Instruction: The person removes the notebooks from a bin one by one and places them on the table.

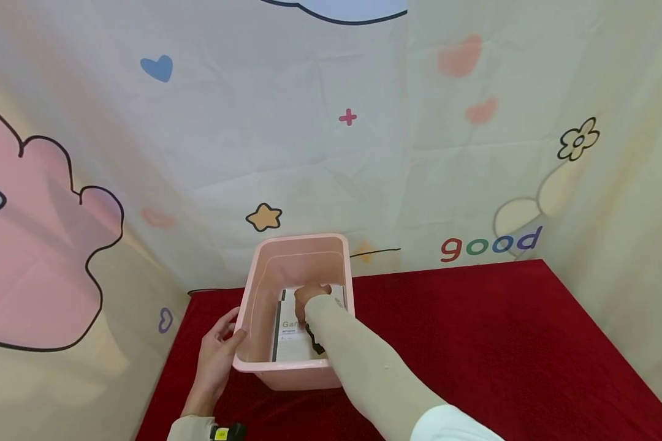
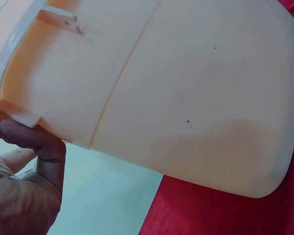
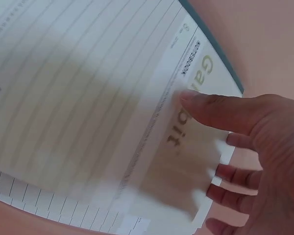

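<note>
A pink plastic bin stands on the red cloth. My left hand grips its left rim, thumb over the edge; in the left wrist view that hand has its fingers curled beneath the lip of the bin. Inside the bin lies a notebook with a pale, striped cover and dark spine. My right hand reaches in and pinches its end. In the right wrist view the thumb of the right hand presses the notebook's cover, fingers beyond its edge. More pages or another notebook show underneath.
The red cloth covers the table and extends to the right of the bin. Behind it hangs a pale curtain printed with hearts, a star and the word "good". The bin's walls surround the right hand.
</note>
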Demonstrator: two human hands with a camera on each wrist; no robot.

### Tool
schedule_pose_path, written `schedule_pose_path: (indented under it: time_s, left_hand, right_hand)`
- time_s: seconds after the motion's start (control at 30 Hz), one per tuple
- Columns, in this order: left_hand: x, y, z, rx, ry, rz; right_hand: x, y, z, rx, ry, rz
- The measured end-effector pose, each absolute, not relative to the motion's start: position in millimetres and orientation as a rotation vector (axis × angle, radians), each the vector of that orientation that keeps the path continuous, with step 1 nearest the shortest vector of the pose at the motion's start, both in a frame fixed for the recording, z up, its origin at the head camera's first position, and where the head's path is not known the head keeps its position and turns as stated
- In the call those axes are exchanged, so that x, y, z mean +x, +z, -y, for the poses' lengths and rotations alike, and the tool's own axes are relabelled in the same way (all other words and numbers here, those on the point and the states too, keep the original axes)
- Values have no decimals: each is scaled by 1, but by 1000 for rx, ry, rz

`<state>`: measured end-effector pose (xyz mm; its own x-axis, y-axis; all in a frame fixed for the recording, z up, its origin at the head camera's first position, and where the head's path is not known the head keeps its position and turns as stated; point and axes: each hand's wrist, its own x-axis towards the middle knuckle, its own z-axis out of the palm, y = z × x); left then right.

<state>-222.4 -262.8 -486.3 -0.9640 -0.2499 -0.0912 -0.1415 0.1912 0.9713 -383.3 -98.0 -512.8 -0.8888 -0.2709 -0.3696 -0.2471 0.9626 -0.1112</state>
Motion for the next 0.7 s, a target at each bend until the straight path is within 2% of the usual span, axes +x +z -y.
schedule_pose_path:
  time_s: [0.23, 0.7]
  left_hand:
    - [-221, -485, 262, 375, -1913, 2347]
    - [-219, -484, 262, 380, -1901, 2370]
  right_hand:
    - [-388, -522, 100, -291, -81, -2725]
    - [-388, -514, 100, -452, -129, -2829]
